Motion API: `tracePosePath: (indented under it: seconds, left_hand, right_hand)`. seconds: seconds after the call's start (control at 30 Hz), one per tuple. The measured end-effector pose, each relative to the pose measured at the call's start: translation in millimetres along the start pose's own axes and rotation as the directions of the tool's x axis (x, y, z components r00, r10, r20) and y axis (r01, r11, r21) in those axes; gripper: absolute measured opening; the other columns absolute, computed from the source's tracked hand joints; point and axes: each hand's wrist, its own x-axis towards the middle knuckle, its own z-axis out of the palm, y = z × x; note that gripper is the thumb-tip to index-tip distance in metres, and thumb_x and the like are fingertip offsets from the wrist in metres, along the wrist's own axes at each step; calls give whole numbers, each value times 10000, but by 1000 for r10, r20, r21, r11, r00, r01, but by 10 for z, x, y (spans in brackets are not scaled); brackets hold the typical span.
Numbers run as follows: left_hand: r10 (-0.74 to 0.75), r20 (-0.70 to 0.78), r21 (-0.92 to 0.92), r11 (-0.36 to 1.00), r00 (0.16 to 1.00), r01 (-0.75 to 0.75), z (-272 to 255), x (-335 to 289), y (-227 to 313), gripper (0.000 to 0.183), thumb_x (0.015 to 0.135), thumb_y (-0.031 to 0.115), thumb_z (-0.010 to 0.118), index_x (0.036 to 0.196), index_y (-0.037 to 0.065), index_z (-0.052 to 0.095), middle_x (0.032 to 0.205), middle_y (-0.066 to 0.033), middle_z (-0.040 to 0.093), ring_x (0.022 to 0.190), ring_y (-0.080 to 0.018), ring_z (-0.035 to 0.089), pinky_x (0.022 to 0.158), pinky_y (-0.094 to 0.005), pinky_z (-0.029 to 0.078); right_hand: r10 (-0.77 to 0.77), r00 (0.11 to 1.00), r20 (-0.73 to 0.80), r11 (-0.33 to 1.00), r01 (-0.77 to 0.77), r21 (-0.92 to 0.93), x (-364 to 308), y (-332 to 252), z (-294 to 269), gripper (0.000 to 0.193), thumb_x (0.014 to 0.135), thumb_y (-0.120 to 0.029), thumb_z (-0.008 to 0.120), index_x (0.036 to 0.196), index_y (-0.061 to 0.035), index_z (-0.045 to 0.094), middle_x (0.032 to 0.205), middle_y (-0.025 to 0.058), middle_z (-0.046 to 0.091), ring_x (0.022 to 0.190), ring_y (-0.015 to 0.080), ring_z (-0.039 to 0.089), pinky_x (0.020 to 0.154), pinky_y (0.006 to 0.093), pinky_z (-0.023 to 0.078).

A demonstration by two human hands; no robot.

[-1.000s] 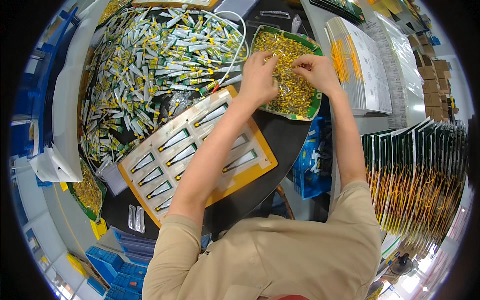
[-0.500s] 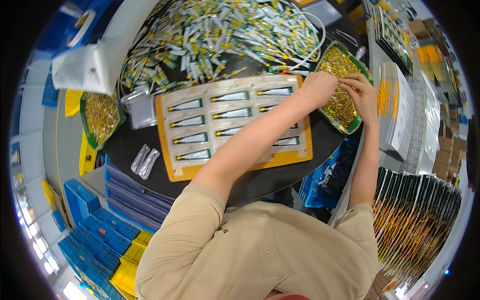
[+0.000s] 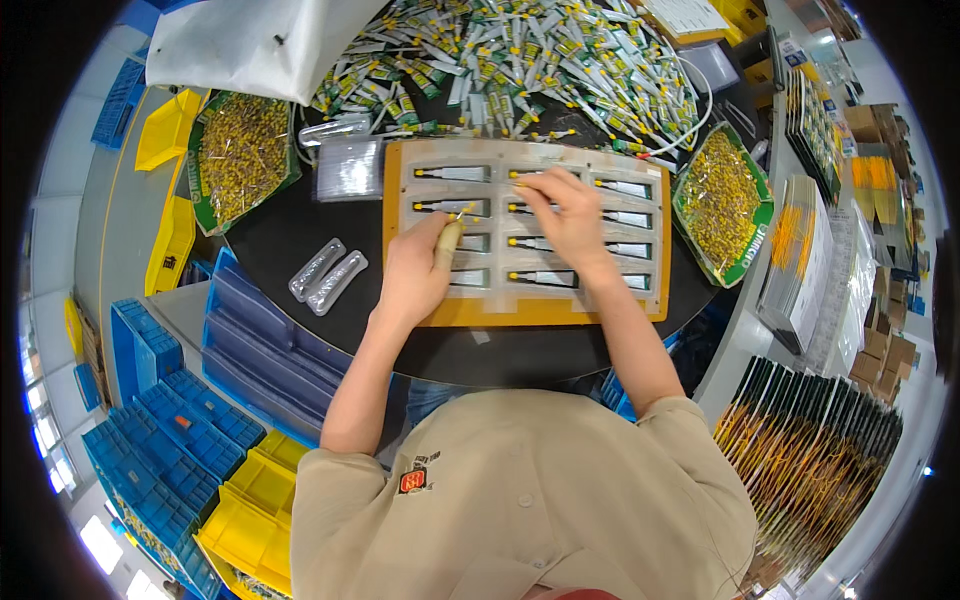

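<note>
Both my hands are over an orange-edged board point(image 3: 540, 317) with clear moulded pockets. Small green-and-white tubes point(image 3: 543, 279) with yellow tips lie in the pockets in rows. My left hand point(image 3: 415, 275) is closed at the board's left column, a pale cover on one finger. At its fingertips shows a small yellow piece point(image 3: 465, 212), above a tube in the second row. My right hand point(image 3: 572, 220) pinches at the top of the middle column. Its fingers hide most of that pocket, and what they grip cannot be made out.
Bins of small yellow pieces stand left point(image 3: 240, 160) and right point(image 3: 718, 205). Behind the board spreads a heap of loose tubes point(image 3: 520, 60), with a white cable point(image 3: 705, 90) beside it. Two clear plastic shells point(image 3: 328, 278) lie left of the board, near blue crates point(image 3: 180, 420).
Both hands have left the right bin and moved left over the board. My left arm no longer crosses the board. The whole view has shifted.
</note>
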Motion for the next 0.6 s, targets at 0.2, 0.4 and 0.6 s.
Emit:
tracePosePath:
  seconds: [0.2,0.4,0.6]
  left_hand:
    - [-70,-225,-71,996,972,55,-246,-336,-194,139,934,109,490,910,-5,564,757,-161,604,692,-309,596,645,-348,459]
    - [-143,-273,-164,981,951,100,-339,-364,-381,91,873,-3,497,939,-15,559,804,-176,620,737,-379,616,667,-379,482]
    - [433,-162,261,885,887,-385,-230,490,-460,84,872,28,553,947,-2,575,1230,-132,579,1191,-348,475,983,-413,407]
  right_hand:
    - [-129,992,12,963,128,-237,286,-97,465,111,784,-66,720,885,-24,704,726,93,597,608,240,573,552,315,460]
    - [-169,979,115,968,187,-167,95,-186,374,139,757,-55,740,895,-53,717,759,64,622,634,226,572,572,317,460]
    - [-87,994,69,959,103,-265,0,-165,240,122,743,-74,744,863,-77,723,781,65,620,730,239,591,643,343,473]
